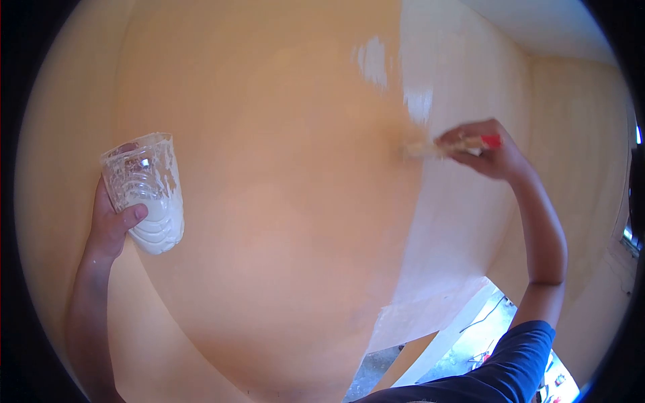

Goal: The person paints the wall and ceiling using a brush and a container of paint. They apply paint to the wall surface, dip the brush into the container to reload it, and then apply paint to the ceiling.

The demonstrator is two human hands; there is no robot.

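Observation:
My left hand (115,225) grips a clear plastic container (149,191), a cut-off bottle by its look, with white paint (158,225) in its lower part and smears up its inside. The thumb lies across its front. Over at the right, my right hand (485,149) is closed around a paintbrush (463,144) with a red handle end. Its bristles point left and meet the wall (289,181) near the border between the orange-tan surface and a paler coated strip (457,201); motion blurs the bristle tip. Fresh white patches (373,62) show above the brush.
A side wall (571,134) stands at the right, under a pale ceiling (557,27). Below the painted wall, an opening shows a bright floor (463,349) with a dark cable and scattered small items. A window edge (631,235) is at the far right.

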